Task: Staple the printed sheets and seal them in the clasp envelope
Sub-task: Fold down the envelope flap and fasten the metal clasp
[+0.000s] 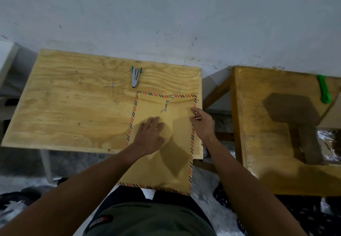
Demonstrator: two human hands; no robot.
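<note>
A large tan clasp envelope (171, 154) with a red-and-blue striped border lies on the right part of the wooden table (73, 106), its near end hanging over the table's front edge. Its flap is folded down and the string clasp (165, 106) shows near the top. My left hand (150, 137) lies flat on the envelope's middle with fingers spread. My right hand (202, 123) pinches the envelope's right edge. A silver stapler (135, 78) with teal ends lies on the table beyond the envelope. No printed sheets are visible.
A second wooden table (267, 125) stands to the right, with a green object (324, 92) at its far side and a dark shadow across it. A grey wall rises behind both tables. A gap separates the two tables.
</note>
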